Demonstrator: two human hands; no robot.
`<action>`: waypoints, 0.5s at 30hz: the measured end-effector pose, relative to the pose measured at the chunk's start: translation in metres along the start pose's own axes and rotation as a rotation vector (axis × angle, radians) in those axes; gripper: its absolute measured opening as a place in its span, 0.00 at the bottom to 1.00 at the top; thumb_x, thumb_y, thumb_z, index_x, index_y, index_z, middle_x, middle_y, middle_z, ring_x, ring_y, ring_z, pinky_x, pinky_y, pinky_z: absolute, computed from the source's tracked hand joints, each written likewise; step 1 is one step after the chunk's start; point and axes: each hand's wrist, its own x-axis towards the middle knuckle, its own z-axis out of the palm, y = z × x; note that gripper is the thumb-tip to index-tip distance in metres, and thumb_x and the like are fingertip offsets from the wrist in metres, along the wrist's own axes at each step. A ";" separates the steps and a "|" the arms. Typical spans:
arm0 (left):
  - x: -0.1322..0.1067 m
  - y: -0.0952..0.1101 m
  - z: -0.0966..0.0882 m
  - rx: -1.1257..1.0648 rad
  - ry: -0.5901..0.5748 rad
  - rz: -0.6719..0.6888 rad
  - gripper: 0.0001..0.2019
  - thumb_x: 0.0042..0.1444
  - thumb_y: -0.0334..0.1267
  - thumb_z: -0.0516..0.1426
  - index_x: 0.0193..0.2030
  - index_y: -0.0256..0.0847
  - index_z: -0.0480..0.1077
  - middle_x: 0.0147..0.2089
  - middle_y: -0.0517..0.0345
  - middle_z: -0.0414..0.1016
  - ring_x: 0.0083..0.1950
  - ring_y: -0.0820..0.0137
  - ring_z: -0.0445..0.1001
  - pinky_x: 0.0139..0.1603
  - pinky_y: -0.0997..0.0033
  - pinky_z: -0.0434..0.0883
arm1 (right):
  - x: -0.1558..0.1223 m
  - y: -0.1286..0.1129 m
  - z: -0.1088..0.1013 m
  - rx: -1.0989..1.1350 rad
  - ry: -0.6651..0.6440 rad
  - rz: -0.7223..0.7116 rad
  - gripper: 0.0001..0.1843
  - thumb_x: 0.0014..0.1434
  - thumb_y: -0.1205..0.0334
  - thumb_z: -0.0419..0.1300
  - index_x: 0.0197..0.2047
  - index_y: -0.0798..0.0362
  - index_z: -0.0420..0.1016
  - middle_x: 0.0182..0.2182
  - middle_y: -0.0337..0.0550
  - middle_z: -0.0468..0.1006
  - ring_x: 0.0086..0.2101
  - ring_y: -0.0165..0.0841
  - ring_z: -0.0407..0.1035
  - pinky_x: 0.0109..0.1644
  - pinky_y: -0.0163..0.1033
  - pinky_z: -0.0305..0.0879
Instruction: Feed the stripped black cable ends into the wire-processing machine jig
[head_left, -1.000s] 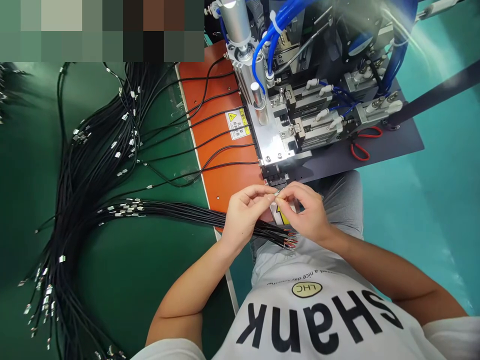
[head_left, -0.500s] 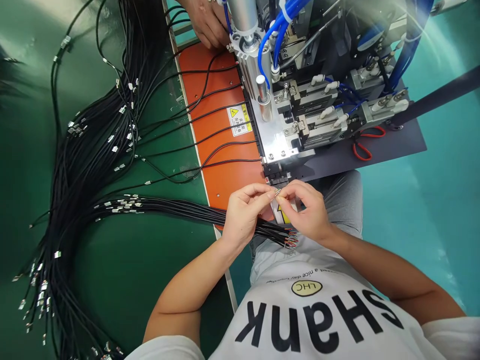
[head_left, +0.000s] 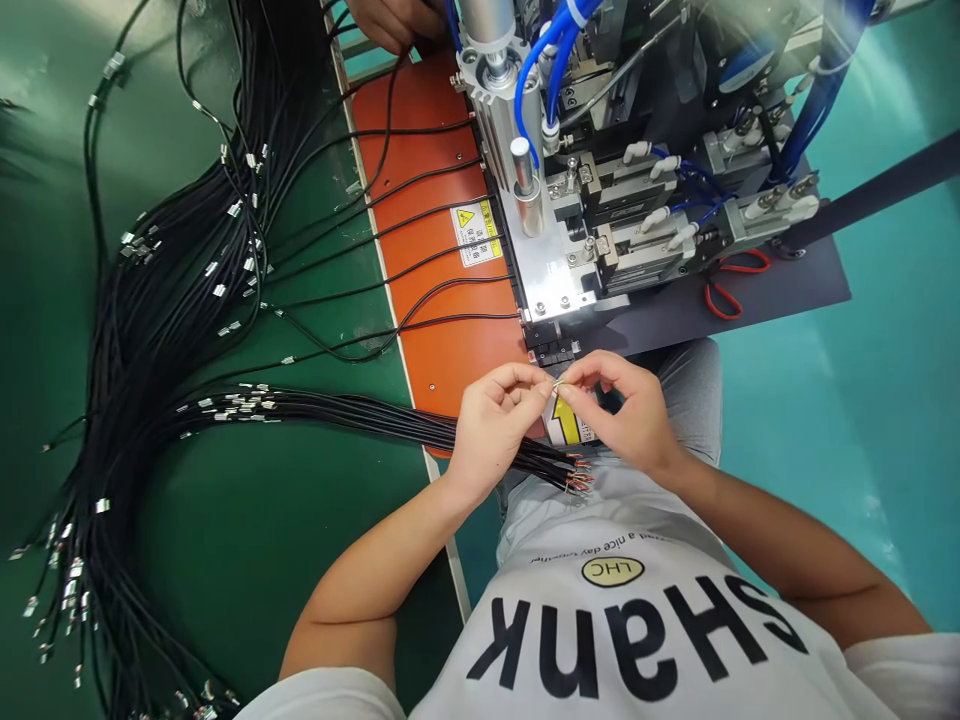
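My left hand (head_left: 495,425) is closed in a pinch, with thumb and forefinger on small thin wires (head_left: 557,384). From the other side my right hand (head_left: 634,410) pinches the same wires, its fingertips almost meeting the left ones. The cable that these wires belong to is hidden by my fingers. Just below my hands lies a bundle of black cables (head_left: 367,418), passing under my left wrist. Its stripped ends (head_left: 577,475) show coloured wires over the edge near my lap.
A pneumatic machine (head_left: 559,265) stands ahead, with several black cables running into it across an orange plate (head_left: 450,340). Another person's hand (head_left: 397,18) is at its far side. Red-handled scissors (head_left: 726,298) lie right. A large cable heap (head_left: 112,420) covers the green table (head_left: 300,560).
My right hand has shifted slightly right and its fingers have turned a little, showing more of the yellow arrow label. The other person's hand has moved up. The whole view has shifted slightly.
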 end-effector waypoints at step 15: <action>0.001 0.001 0.000 0.034 0.006 -0.023 0.13 0.54 0.46 0.65 0.36 0.38 0.74 0.23 0.63 0.70 0.21 0.77 0.69 0.23 0.78 0.69 | 0.000 0.005 0.003 0.138 -0.007 0.115 0.01 0.57 0.66 0.65 0.34 0.51 0.76 0.31 0.38 0.78 0.31 0.31 0.70 0.36 0.38 0.69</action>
